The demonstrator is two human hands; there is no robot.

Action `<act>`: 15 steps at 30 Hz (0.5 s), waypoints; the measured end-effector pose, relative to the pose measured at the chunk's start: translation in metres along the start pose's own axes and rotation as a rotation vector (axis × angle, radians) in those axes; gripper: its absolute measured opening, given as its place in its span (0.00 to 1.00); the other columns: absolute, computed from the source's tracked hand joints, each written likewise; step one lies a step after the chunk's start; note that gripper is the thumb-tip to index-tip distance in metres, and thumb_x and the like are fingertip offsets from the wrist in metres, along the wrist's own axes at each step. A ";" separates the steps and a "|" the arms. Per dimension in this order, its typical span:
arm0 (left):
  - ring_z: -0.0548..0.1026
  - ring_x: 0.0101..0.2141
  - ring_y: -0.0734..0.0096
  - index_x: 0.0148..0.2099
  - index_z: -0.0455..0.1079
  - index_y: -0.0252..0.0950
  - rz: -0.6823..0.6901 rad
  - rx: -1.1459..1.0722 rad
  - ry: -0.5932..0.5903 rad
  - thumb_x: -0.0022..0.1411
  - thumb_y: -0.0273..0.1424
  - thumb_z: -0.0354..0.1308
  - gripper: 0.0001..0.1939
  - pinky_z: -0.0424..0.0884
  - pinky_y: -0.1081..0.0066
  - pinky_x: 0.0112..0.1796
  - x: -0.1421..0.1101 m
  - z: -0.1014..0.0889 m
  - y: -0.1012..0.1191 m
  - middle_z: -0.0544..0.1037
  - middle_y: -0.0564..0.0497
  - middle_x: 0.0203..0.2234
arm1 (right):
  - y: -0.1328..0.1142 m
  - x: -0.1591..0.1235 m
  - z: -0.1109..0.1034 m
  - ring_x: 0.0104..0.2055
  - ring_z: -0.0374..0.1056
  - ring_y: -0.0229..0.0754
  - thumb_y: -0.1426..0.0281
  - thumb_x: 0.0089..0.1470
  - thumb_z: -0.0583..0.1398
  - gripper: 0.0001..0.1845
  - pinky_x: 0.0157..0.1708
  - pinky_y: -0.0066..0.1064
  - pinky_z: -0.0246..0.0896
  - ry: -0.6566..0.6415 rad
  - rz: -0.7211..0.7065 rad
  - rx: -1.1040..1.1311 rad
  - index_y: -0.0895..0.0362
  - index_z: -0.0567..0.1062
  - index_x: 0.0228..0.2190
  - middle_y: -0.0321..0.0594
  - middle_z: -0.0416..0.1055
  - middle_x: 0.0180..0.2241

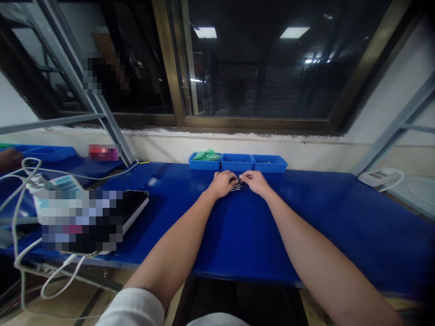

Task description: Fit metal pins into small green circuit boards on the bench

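So there's a long blue workbench [299, 226] under a window [258, 59], with three blue plastic bins [237, 162] along its back edge. The left hand [222, 183] and right hand [254, 182] are close together in front of them, both pinching small metal parts [237, 187] between them. A fumble could scatter those bits across the slick top.

Left forearm [173, 244] and right forearm [309, 244] reach up from the bottom of the frame, converging at center. Left hand [222, 184] and right hand [254, 182] palms down, wrists slightly bent; fingers [233, 179] curled inward, fingertips nearly meeting.
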State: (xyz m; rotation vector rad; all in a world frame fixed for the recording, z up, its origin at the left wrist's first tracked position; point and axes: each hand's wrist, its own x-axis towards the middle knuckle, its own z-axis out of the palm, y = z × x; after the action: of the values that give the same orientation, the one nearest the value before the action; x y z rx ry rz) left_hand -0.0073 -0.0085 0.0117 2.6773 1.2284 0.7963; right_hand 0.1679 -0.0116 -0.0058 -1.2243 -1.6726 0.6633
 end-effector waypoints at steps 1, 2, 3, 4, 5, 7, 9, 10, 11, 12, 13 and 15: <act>0.71 0.43 0.66 0.41 0.70 0.40 -0.005 -0.009 -0.003 0.59 0.34 0.52 0.10 0.61 0.65 0.46 0.000 0.000 0.000 0.74 0.51 0.39 | 0.001 0.000 0.000 0.30 0.69 0.40 0.62 0.46 0.58 0.12 0.34 0.31 0.62 0.010 0.004 0.029 0.59 0.74 0.25 0.41 0.74 0.26; 0.70 0.43 0.65 0.43 0.70 0.40 -0.010 -0.019 -0.005 0.58 0.34 0.52 0.11 0.61 0.65 0.46 -0.001 0.000 0.000 0.74 0.51 0.40 | 0.002 0.001 0.001 0.30 0.69 0.40 0.63 0.45 0.59 0.11 0.34 0.31 0.62 0.021 0.008 0.051 0.59 0.74 0.26 0.41 0.74 0.26; 0.70 0.44 0.65 0.45 0.69 0.40 -0.014 -0.030 -0.005 0.58 0.33 0.53 0.12 0.60 0.65 0.47 -0.001 -0.001 0.001 0.74 0.51 0.42 | 0.002 0.001 0.001 0.31 0.69 0.40 0.64 0.44 0.59 0.11 0.35 0.32 0.62 0.035 0.012 0.070 0.59 0.74 0.26 0.41 0.74 0.26; 0.70 0.45 0.64 0.47 0.68 0.40 -0.019 -0.044 0.000 0.57 0.32 0.52 0.15 0.60 0.64 0.48 -0.002 -0.001 0.002 0.73 0.50 0.43 | 0.001 0.001 0.002 0.31 0.70 0.41 0.64 0.43 0.59 0.10 0.35 0.32 0.63 0.049 0.016 0.087 0.59 0.74 0.26 0.41 0.74 0.27; 0.69 0.46 0.64 0.49 0.67 0.40 -0.025 -0.059 0.010 0.56 0.31 0.52 0.17 0.60 0.64 0.48 -0.002 -0.002 0.003 0.73 0.50 0.45 | 0.001 0.002 0.002 0.32 0.70 0.41 0.65 0.43 0.60 0.09 0.36 0.33 0.63 0.062 0.018 0.101 0.58 0.74 0.26 0.41 0.75 0.27; 0.68 0.48 0.63 0.53 0.64 0.39 -0.044 -0.085 0.037 0.54 0.30 0.52 0.22 0.59 0.64 0.49 -0.003 -0.004 0.005 0.71 0.50 0.47 | -0.001 0.001 0.003 0.33 0.70 0.41 0.66 0.41 0.61 0.09 0.38 0.34 0.63 0.081 0.011 0.123 0.58 0.74 0.27 0.41 0.75 0.29; 0.67 0.49 0.61 0.54 0.63 0.39 -0.052 -0.095 0.058 0.54 0.31 0.53 0.24 0.59 0.63 0.50 -0.003 -0.005 0.008 0.71 0.49 0.48 | -0.004 0.001 0.003 0.33 0.70 0.41 0.66 0.42 0.61 0.09 0.38 0.34 0.63 0.087 -0.005 0.131 0.58 0.74 0.28 0.41 0.75 0.29; 0.68 0.49 0.61 0.53 0.64 0.38 -0.046 -0.097 0.061 0.55 0.33 0.53 0.22 0.59 0.62 0.50 -0.003 -0.006 0.009 0.72 0.49 0.47 | -0.005 0.000 0.002 0.33 0.70 0.41 0.65 0.43 0.60 0.10 0.38 0.34 0.63 0.084 -0.014 0.127 0.58 0.74 0.28 0.41 0.75 0.29; 0.68 0.48 0.61 0.51 0.65 0.39 -0.034 -0.100 0.061 0.56 0.35 0.52 0.20 0.59 0.62 0.50 -0.003 -0.007 0.010 0.73 0.49 0.46 | -0.007 0.000 0.002 0.33 0.70 0.41 0.64 0.43 0.60 0.10 0.38 0.34 0.63 0.079 -0.020 0.120 0.58 0.75 0.27 0.41 0.75 0.29; 0.69 0.47 0.62 0.49 0.67 0.39 -0.017 -0.106 0.061 0.58 0.35 0.51 0.17 0.59 0.63 0.49 -0.002 -0.007 0.011 0.74 0.49 0.44 | -0.008 -0.001 0.002 0.32 0.70 0.41 0.63 0.44 0.59 0.11 0.37 0.34 0.63 0.070 -0.023 0.111 0.58 0.75 0.27 0.41 0.75 0.28; 0.70 0.45 0.64 0.46 0.69 0.39 0.001 -0.114 0.064 0.60 0.35 0.49 0.14 0.60 0.64 0.49 -0.002 -0.007 0.011 0.75 0.50 0.42 | -0.008 -0.001 0.002 0.32 0.69 0.41 0.62 0.45 0.59 0.12 0.36 0.34 0.63 0.060 -0.023 0.101 0.58 0.75 0.27 0.40 0.74 0.27; 0.72 0.42 0.67 0.41 0.71 0.38 0.021 -0.122 0.076 0.62 0.33 0.46 0.13 0.61 0.66 0.47 0.000 -0.007 0.010 0.76 0.50 0.38 | -0.010 -0.002 0.002 0.30 0.69 0.41 0.60 0.45 0.59 0.13 0.35 0.33 0.63 0.046 -0.022 0.094 0.58 0.74 0.26 0.40 0.74 0.26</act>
State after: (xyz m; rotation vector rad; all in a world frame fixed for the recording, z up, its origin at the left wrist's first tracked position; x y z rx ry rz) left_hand -0.0036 -0.0164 0.0205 2.5888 1.1300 0.9523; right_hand 0.1621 -0.0163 0.0007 -1.1452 -1.5969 0.6875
